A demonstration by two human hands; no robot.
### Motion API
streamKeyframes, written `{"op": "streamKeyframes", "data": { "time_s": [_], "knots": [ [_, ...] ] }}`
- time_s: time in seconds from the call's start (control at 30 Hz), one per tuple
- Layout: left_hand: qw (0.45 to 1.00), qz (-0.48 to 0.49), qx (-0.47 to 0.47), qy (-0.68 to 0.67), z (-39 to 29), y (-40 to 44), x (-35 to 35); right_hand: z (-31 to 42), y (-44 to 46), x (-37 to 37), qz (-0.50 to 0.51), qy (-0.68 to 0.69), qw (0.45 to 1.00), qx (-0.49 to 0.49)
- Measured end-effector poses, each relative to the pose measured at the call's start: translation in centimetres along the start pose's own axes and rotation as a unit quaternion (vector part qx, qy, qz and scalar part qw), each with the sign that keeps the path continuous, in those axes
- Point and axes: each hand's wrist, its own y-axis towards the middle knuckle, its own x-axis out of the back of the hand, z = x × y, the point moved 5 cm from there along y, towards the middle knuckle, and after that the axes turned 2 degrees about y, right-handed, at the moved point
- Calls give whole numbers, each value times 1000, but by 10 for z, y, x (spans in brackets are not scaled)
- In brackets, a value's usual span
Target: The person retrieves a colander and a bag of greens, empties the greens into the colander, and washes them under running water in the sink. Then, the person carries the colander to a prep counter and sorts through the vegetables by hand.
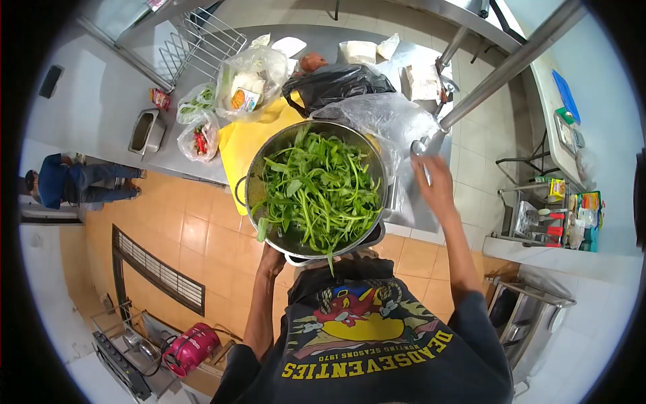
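Observation:
A metal colander (252, 195) full of leafy greens (319, 188) is in front of my body, at the edge of the steel table. My left hand (271, 260) is at the colander's near left rim, its fingers mostly hidden beneath it. To the right, my right hand (434, 176) is closed around a metal spoon (418, 148) over the table's right side. Behind the colander lie a yellow cutting board (235, 145), a clear plastic sheet (377, 118) and a black plastic bag (336, 86).
Bags of food (249, 81), a bag of red chillies (200, 140) and a metal container (147, 131) stand at the left. A steel post (511, 64) slants across the right. Another person (74, 182) stands at far left. A pink gas cylinder (192, 348) is at lower left.

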Motion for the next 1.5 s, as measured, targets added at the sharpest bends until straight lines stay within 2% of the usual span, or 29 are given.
{"op": "streamKeyframes", "data": {
  "time_s": [0.1,0.17,0.23,0.3,0.37,0.43,0.53,0.6,0.67,0.73,0.8,0.83,0.87,0.93,1.03,1.13,1.2,1.27,1.3,1.37,1.4,1.47,1.5],
  "knots": [
    [1000,4,-11,-9,-5,-1,-5,1,95,-40,-34,18,987,156],
    [1000,4,-13,-26,-8,0,-4,-4,148,-91,4,91,985,146],
    [999,4,-21,-24,-8,0,-4,7,189,-128,16,52,986,161],
    [999,-5,-19,-30,-8,2,-3,22,203,-157,11,-67,981,183],
    [999,-17,-7,-30,-11,2,-7,21,212,-176,49,-156,968,189],
    [1000,-13,-7,-20,-20,-2,-17,14,220,-188,127,-212,952,181],
    [999,-16,-8,-29,-24,3,-14,-15,252,-167,173,-167,968,78],
    [999,-19,1,-44,-20,8,-6,-36,273,-130,50,-45,997,32],
    [998,-15,20,-54,-18,14,2,-59,297,-101,28,75,997,-20],
    [998,-19,24,-50,-28,15,-5,-73,310,-73,-67,111,990,-56],
    [999,-9,23,-44,-30,18,-8,-70,309,-38,-54,194,963,-180],
    [999,1,21,-40,-30,21,-5,-81,315,-28,-57,164,955,-240],
    [999,10,21,-36,-31,23,-2,-87,317,-20,-47,144,959,-241],
    [999,-1,31,-33,-37,27,-6,-120,324,-21,-151,232,933,-231],
    [999,3,31,-30,-41,38,-14,-158,333,-9,-254,211,923,-197],
    [1000,24,13,-5,-55,46,-25,-233,357,-22,-229,202,946,-105],
    [999,32,16,-19,-57,55,-29,-226,358,-40,-144,201,960,-130],
    [999,28,23,-6,-56,64,-32,-158,326,-28,-21,207,948,-242],
    [999,28,23,-12,-54,70,-31,-129,315,-23,26,195,957,-213],
    [1000,16,14,1,-57,77,-35,-92,286,-11,-43,172,984,-22],
    [1000,24,11,9,-54,82,-35,-91,266,-8,-99,182,978,7],
    [999,17,6,40,-54,92,-36,-73,217,6,-167,153,974,4],
    [999,16,10,40,-60,94,-42,-54,186,15,-177,114,977,-33]
  ]
}}
